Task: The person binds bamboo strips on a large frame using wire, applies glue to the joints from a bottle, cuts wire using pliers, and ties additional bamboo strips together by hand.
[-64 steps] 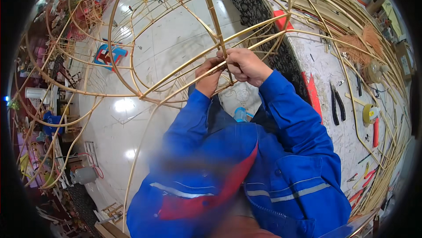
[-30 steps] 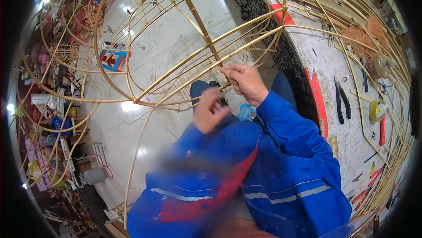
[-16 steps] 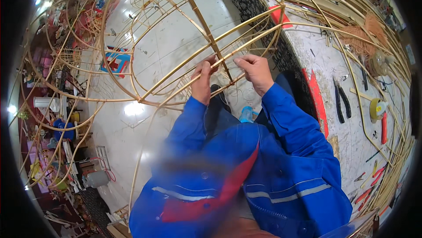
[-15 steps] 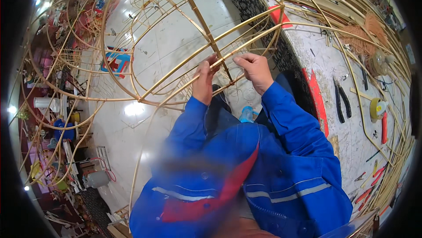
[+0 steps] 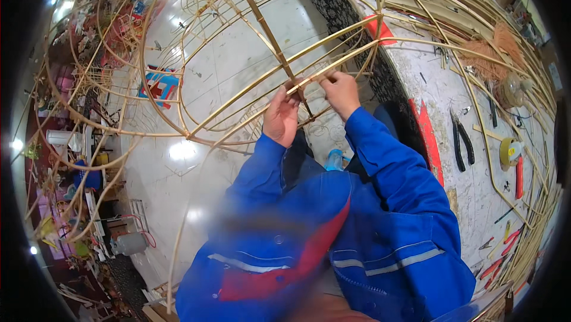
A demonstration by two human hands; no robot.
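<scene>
A large open frame of thin bamboo strips (image 5: 238, 87) spreads before me. A darker bamboo strip (image 5: 262, 19) crosses its long pale strips at a slant. My left hand (image 5: 281, 119) is closed round a pale strip at that crossing, with its fingertips partly behind the strips. Just to the right, my right hand (image 5: 341, 94) is closed in a pinch beside the same strip. Whatever lies between its thumb and finger is too small to make out. Below the hands, the darker strip's lower end meets another strip at a joint (image 5: 310, 118).
On the right, a worktable (image 5: 416, 63) bears black-handled pliers (image 5: 460, 140), a yellow tape roll (image 5: 510, 151), red-handled tools and long bamboo strips. A blue-and-red object (image 5: 159, 86) lies on the floor. A gas cylinder (image 5: 129, 243) stands at lower left.
My right hand has moved slightly left, closer to my left hand. The left hand has turned a little, its palm showing more. The frame has shifted slightly.
</scene>
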